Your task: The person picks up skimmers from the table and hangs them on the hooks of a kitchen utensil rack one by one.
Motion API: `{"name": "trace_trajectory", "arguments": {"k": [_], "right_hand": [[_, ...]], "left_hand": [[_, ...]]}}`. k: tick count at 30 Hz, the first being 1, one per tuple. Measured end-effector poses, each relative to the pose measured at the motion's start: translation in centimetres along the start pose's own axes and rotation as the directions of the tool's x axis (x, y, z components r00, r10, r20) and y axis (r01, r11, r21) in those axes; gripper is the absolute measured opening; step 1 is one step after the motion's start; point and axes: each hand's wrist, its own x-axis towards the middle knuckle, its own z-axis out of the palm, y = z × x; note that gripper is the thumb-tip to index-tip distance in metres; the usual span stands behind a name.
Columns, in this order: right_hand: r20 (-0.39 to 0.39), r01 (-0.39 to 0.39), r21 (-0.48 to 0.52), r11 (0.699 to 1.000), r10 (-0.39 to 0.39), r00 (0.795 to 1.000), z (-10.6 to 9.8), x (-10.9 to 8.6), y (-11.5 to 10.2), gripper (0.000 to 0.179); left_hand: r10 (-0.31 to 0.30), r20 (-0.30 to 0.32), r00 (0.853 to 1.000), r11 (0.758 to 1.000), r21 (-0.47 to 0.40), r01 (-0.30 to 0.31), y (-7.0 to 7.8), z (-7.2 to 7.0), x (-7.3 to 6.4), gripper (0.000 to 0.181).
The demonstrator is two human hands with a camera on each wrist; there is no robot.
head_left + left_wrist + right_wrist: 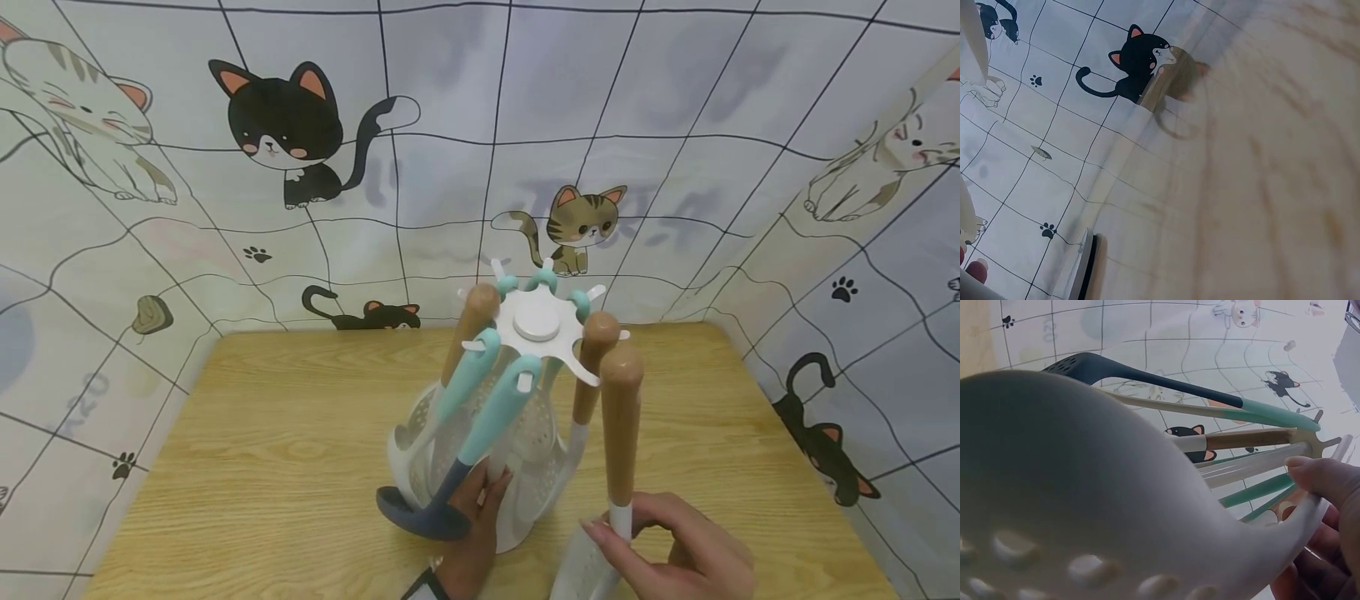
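Observation:
A white rotating utensil rack stands on the table, its hooks carrying turquoise-handled and wooden-handled kitchen tools. My left hand reaches in low behind a dark blue ladle and holds the rack's white post, partly hidden by the hanging tools. In the left wrist view only fingertips show, at the lower left corner. To the right of the rack, my right hand pinches a white skimmer at its neck, just below the wooden handle, which points up. The skimmer's holed head fills much of the right wrist view.
The rack sits on a wood-grain table. Behind and at both sides hangs a cat-print cloth with grid lines. Another wooden-handled tool hangs on the rack close beside the skimmer's handle.

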Motion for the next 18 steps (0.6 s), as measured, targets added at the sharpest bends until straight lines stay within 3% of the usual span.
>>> {"name": "trace_trajectory", "arguments": {"k": [7,13,18], "right_hand": [[-0.009,0.138,0.073,0.988,-0.138,0.99,0.4,-0.1,0.8,0.04],[-0.005,0.141,0.085,0.986,-0.141,0.99,0.6,-0.1,0.9,0.04],[-0.021,0.182,0.129,0.975,-0.181,0.983,1.1,0.0,1.3,0.04]], "left_hand": [[-0.083,0.038,0.996,0.996,0.037,0.082,0.6,-0.4,0.1,0.021],[-0.094,0.051,0.994,0.995,0.029,0.093,0.4,-0.5,0.0,0.026],[-0.077,0.075,0.994,0.997,-0.004,0.077,-1.9,-0.1,-0.2,0.028]]}}
